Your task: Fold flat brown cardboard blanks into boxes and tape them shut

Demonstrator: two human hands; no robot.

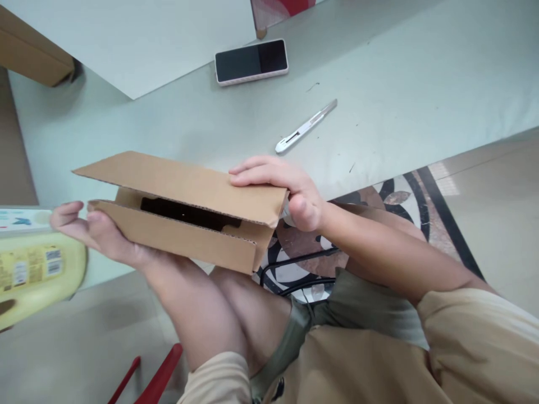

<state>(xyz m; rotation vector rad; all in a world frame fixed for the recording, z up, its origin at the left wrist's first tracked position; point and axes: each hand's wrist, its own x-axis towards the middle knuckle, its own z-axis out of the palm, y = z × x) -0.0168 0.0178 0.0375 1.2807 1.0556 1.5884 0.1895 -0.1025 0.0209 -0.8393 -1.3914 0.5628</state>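
A brown cardboard box [185, 185] is held tilted above my lap, its long flaps parted by a slot. Through the slot the inside looks dark, and I cannot make out what is in it. My left hand [105, 233] grips the box's left end from the near side, thumb up against the lower flap and part of the palm hidden. At the right end, my right hand [284, 185] lays its fingers over the upper flap, with the thumb by the corner. Beyond the box, a white utility knife [305, 127] lies on the pale table [400, 101].
A phone [251, 62] lies farther back, beside a large white box [138, 42]. Another cardboard box [33, 47] is at the upper left. On the left stands a yellow bottle [42, 272]. Red chair parts [160, 376] show below, above the tiled floor.
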